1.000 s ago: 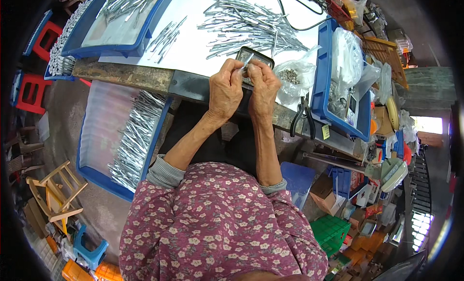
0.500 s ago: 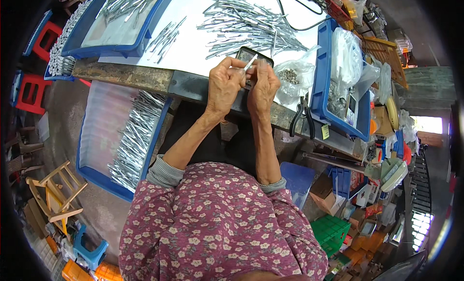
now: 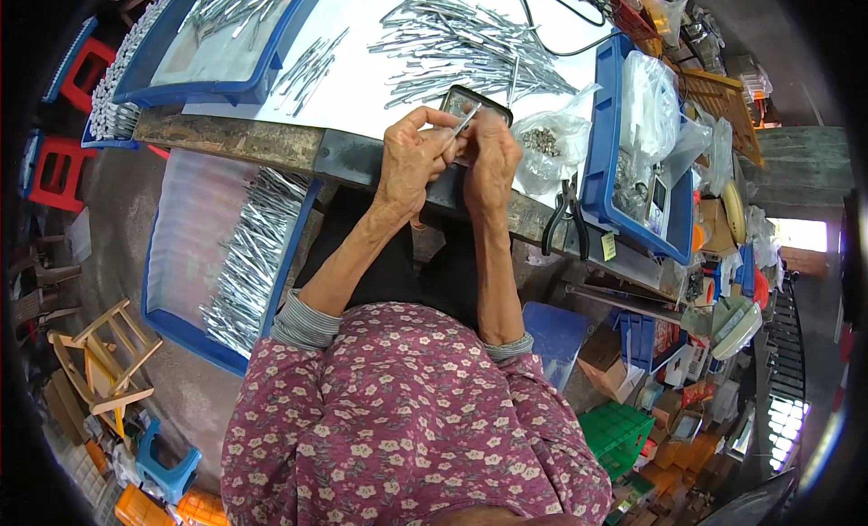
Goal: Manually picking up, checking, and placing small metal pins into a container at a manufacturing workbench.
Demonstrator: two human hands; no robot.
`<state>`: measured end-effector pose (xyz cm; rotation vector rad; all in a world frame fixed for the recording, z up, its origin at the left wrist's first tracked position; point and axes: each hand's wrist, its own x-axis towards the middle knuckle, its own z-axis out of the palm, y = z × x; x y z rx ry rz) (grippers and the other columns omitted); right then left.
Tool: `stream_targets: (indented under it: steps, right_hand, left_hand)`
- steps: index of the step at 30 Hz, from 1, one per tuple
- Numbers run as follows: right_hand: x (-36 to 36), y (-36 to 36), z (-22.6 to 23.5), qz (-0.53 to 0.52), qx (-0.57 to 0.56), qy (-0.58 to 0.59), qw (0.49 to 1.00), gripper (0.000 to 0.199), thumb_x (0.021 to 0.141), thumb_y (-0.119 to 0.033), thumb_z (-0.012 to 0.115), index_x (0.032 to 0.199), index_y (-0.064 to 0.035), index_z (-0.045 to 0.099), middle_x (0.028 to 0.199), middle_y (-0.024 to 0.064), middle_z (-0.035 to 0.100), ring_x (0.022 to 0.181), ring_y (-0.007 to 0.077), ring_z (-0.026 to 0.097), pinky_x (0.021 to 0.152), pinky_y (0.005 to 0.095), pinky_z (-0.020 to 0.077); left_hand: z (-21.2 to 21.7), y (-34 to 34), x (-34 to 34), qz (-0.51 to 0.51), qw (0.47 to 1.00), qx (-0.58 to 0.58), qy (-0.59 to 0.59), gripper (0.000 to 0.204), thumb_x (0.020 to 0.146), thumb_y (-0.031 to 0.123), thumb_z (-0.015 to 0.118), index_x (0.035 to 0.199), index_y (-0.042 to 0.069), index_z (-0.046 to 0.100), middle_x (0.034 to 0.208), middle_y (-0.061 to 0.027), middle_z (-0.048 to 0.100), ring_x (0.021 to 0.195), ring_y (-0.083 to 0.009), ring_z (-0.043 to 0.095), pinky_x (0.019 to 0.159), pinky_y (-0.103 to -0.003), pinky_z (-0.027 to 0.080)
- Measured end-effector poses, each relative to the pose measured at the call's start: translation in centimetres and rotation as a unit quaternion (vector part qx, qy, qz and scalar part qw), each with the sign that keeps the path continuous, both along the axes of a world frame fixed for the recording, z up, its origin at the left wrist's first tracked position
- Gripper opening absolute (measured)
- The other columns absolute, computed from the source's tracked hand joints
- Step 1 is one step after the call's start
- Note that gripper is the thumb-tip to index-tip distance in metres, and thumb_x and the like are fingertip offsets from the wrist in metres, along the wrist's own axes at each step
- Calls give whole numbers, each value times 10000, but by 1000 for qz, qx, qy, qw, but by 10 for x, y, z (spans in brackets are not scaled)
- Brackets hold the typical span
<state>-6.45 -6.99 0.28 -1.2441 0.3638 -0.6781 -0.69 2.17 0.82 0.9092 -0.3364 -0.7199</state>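
Observation:
My left hand (image 3: 409, 160) pinches a thin silver metal rod (image 3: 467, 121), held slantwise above the table's front edge. Close beside it, my right hand (image 3: 493, 160) has its fingers curled together near the rod; the fingertips are blurred, and what they grip is too small to make out. Partly hidden behind both hands is a small dark tray (image 3: 500, 109). Beyond it, a heap of similar silver rods (image 3: 452, 47) spreads over white paper, with a smaller bunch (image 3: 310, 72) to its left. To the right, a clear plastic bag (image 3: 541, 146) holds many small metal parts.
Black-handled pliers (image 3: 567, 220) hang over the table edge at right, by a blue bin (image 3: 592, 164) of bags. A blue tray (image 3: 194, 343) of rods sits lower left; another blue tray (image 3: 262, 87) stands on the table's left. A black cable (image 3: 542, 45) crosses the back.
My left hand has shifted slightly left and turned the rod a little. My right fingers remain blurred with motion beside it.

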Motion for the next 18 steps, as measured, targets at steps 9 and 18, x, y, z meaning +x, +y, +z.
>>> stream_targets:
  steps: [9,18]
  right_hand:
    - [2,15,6,-129,-186,41,973,284,840,-67,557,1085,49,472,711,-6,495,610,50,434,523,179,351]
    - [6,17,0,-217,-295,70,928,259,856,-60,497,1069,84,474,688,-17,429,628,69,407,565,206,361]
  left_hand:
    - [1,-2,-9,48,998,12,-25,56,812,3,493,851,-30,514,535,32,448,445,-2,342,382,-167,245]
    - [-13,-15,-18,114,984,66,-120,42,808,-3,486,812,-24,522,530,42,461,476,-8,367,407,-193,305]
